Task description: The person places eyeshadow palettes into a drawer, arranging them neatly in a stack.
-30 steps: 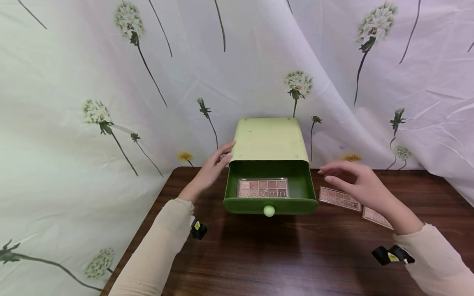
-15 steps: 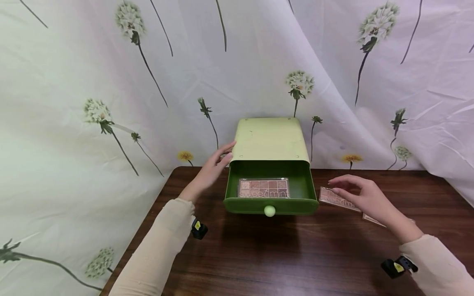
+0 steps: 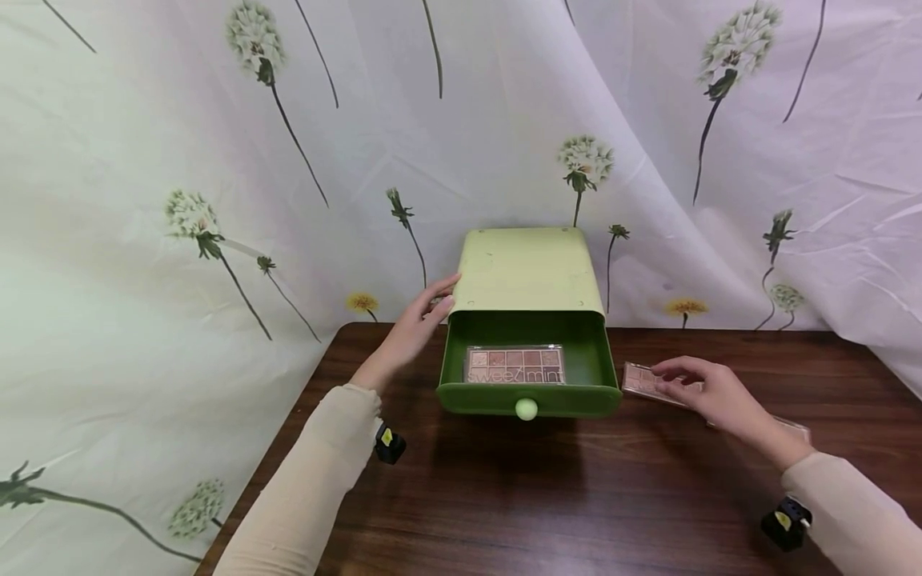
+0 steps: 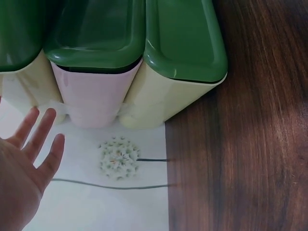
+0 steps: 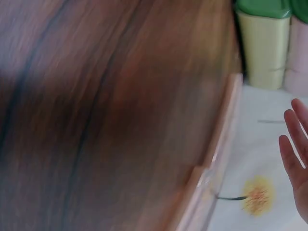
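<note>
My left hand (image 3: 410,332) lies against the left side of a pale green drawer cabinet (image 3: 529,268), its fingertips at the upper edge. In the left wrist view its fingers are spread beside stacked yellow and pink drawer casings (image 4: 94,94). The top green drawer (image 3: 598,360) is pulled out; a clear-lidded eyeshadow palette (image 3: 515,358) lies inside. Right of the cabinet, my right hand (image 3: 720,400) is low over a second eyeshadow palette (image 3: 638,379) on the table, its thumb and fingers overlapping it. Another palette (image 3: 795,430) is partly hidden under the right wrist.
The cabinet stands at the back of a dark wooden table (image 3: 504,512). Behind it hangs a white cloth (image 3: 490,144) printed with dandelions. A round light green knob (image 3: 527,410) sticks out from the drawer front.
My right hand has moved right and down from beside the drawer to the palette on the table. The left hand stays at the cabinet, and the drawer remains pulled out.
</note>
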Tool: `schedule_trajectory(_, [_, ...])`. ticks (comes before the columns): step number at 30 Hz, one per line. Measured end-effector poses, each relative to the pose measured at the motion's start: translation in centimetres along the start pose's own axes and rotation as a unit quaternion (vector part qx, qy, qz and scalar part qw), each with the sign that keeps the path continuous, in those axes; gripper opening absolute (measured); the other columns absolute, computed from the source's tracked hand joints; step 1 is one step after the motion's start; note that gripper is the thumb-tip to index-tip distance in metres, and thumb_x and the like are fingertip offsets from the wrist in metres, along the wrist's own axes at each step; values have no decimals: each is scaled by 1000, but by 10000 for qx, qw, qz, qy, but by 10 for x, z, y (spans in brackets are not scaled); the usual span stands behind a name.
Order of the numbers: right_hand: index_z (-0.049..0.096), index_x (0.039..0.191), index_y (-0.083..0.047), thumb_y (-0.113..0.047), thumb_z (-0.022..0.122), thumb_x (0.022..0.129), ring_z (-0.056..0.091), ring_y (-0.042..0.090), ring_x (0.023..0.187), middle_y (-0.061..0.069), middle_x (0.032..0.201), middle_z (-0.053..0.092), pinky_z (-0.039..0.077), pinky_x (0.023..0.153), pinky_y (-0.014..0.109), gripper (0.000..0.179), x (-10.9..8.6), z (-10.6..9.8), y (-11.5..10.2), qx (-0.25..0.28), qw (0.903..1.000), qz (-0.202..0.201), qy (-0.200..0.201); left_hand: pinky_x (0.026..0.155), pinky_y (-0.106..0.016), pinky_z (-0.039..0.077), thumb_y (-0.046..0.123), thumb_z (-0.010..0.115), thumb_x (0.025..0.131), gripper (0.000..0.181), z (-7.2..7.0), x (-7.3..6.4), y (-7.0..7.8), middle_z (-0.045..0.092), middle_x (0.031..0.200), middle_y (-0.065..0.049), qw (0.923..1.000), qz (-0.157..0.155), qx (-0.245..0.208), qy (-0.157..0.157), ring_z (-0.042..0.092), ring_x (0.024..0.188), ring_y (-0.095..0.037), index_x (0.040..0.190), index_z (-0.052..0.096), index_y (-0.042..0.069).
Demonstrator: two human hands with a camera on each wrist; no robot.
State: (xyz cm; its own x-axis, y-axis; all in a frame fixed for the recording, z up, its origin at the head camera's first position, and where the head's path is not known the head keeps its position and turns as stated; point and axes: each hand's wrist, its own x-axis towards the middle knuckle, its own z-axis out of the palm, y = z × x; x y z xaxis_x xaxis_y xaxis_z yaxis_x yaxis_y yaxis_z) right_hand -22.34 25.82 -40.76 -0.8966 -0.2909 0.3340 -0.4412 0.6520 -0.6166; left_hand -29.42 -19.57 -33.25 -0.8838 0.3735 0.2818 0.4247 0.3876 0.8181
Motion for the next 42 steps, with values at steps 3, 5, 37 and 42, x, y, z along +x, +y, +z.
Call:
schedule_trajectory(3, [73, 111, -9, -13, 74, 91, 63, 3, 86, 7, 104, 73, 51, 72, 22, 21, 1, -1, 10, -59, 10000, 3, 11, 96, -56, 42, 41, 42, 107, 49, 0, 1, -1, 43, 147, -9, 10000, -13, -33, 13, 51, 120, -30, 154, 37, 30])
schedule_trajectory(5, [73, 113, -9, -14, 74, 91, 63, 4, 89, 8, 105, 72, 51, 73, 23, 22, 2, -2, 17, -92, 9999, 44, -38, 96, -57, 42, 40, 42, 107, 49, 0, 1, -1, 43, 147, -9, 10000, -17, -29, 20, 51, 119, -31, 154, 37, 30])
schedule_trajectory(37, [61, 129, 0, -30, 82, 83, 55, 45, 115, 25, 126, 60, 45, 89, 60, 60, 15, 10, 61, -294, 9924, 514, -1080, 96, -52, 44, 41, 43, 106, 49, 0, 2, -4, 44, 145, -9, 9999, 13, -100, -12, 50, 124, -28, 154, 38, 30])
schedule_trajectory(42, [60, 132, 1, -26, 83, 82, 54, 44, 117, 24, 127, 59, 44, 92, 59, 61, 15, 12, 63, -362, 9914, 471, -1167, 97, -52, 43, 41, 43, 106, 49, 0, 2, -5, 43, 146, -8, 9999, 7, -112, -6, 49, 125, -28, 154, 37, 31])
